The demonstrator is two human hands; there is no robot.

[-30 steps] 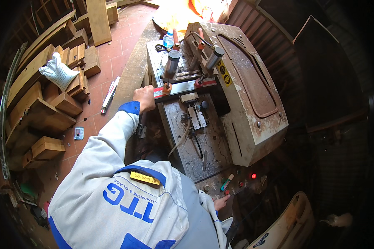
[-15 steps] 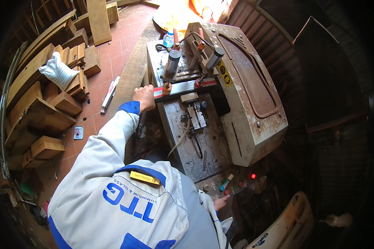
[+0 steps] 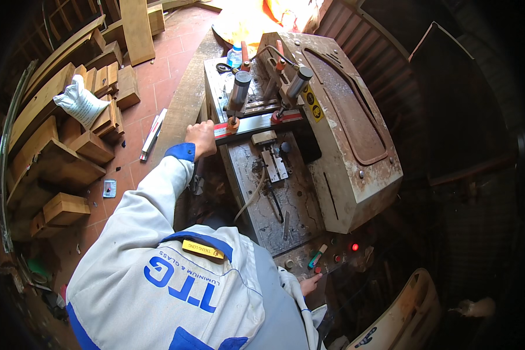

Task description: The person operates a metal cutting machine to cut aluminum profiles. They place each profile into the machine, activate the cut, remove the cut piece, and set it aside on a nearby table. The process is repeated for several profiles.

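Observation:
My left hand [image 3: 200, 137] reaches out in a white sleeve with a blue cuff and grips the left end of a grey metal profile with a red strip [image 3: 261, 123]. The profile lies across the bed of a grey cutting machine [image 3: 344, 157], under two upright clamp cylinders [image 3: 239, 90]. My right hand [image 3: 308, 284] is low at the machine's control panel [image 3: 326, 256], one fingertip at a small red button; the sleeve hides most of that hand. A red lamp [image 3: 354, 247] glows on the panel.
Wooden blocks and planks [image 3: 70, 146] are stacked on the red tiled floor at the left, with a white sack [image 3: 80, 102] on top. A long wooden board [image 3: 184, 105] runs beside the machine. A blue bottle [image 3: 234, 56] stands at the machine's far end.

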